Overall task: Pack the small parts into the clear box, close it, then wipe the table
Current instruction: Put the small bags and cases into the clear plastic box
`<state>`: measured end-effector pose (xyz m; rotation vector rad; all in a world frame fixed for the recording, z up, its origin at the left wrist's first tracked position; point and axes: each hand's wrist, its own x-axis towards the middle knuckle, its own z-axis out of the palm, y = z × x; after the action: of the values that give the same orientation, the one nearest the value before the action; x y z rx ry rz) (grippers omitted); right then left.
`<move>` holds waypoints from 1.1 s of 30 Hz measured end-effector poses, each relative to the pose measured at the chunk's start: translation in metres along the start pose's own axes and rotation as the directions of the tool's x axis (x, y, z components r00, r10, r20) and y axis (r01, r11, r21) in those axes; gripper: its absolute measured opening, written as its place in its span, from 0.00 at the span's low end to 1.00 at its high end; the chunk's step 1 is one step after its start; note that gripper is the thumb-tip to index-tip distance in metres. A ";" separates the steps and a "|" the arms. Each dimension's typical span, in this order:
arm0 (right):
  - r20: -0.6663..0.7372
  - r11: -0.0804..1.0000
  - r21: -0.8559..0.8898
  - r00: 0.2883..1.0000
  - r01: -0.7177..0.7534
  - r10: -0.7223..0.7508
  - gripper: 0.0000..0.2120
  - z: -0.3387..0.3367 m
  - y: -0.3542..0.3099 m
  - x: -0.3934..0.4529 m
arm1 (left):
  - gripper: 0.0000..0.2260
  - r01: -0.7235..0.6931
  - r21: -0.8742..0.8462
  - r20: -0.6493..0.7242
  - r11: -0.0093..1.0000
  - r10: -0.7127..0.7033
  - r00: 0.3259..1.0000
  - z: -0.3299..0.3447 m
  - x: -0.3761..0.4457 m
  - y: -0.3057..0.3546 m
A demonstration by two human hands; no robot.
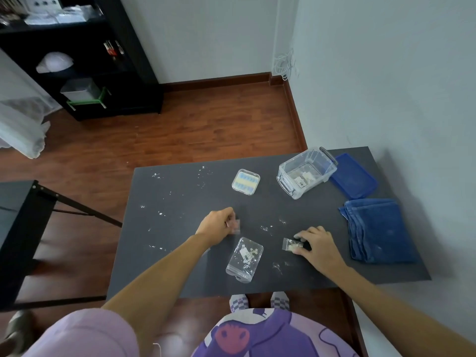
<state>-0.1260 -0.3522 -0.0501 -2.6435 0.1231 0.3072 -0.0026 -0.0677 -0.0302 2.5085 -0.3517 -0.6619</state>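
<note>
While the clear box [306, 172] sits open at the tabletop's [180, 253] far right, left hand [217, 224] pinches a small blurred bag [236, 226]; right hand [318, 244] fingers press on a parts baggie [291, 245].

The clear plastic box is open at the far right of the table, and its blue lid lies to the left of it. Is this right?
Not quite. The head view shows the flat blue lid lying to the right of the open clear plastic box, not left.

Black shelving unit [85, 60] stands at far left on wooden floor [206, 124]; white cable [284, 63] hangs in wall corner.
</note>
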 end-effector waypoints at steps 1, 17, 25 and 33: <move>0.009 1.000 0.003 1.000 -0.002 0.002 0.15 -0.001 -0.002 0.001 | 0.06 -0.003 -0.055 -0.019 0.998 0.002 1.000 0.000 -0.002 -0.001; -0.010 0.969 0.245 1.000 -0.008 0.010 0.10 -0.030 -0.029 0.030 | 0.11 0.216 0.077 0.003 0.973 -0.217 0.976 -0.034 -0.044 -0.038; -0.215 0.933 0.357 0.976 0.049 0.031 0.05 -0.070 -0.046 0.067 | 0.19 0.310 0.093 -0.026 0.946 -0.309 0.951 -0.024 -0.042 -0.029; -0.407 0.946 0.324 0.902 -0.009 0.148 0.08 -0.116 -0.016 0.107 | 0.12 0.322 0.026 -0.032 0.947 -0.321 0.947 -0.028 -0.023 -0.023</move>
<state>0.0022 -0.3960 0.0316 -2.3452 0.3905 -0.2568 -0.0054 -0.0287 -0.0125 2.6277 0.0625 -0.7484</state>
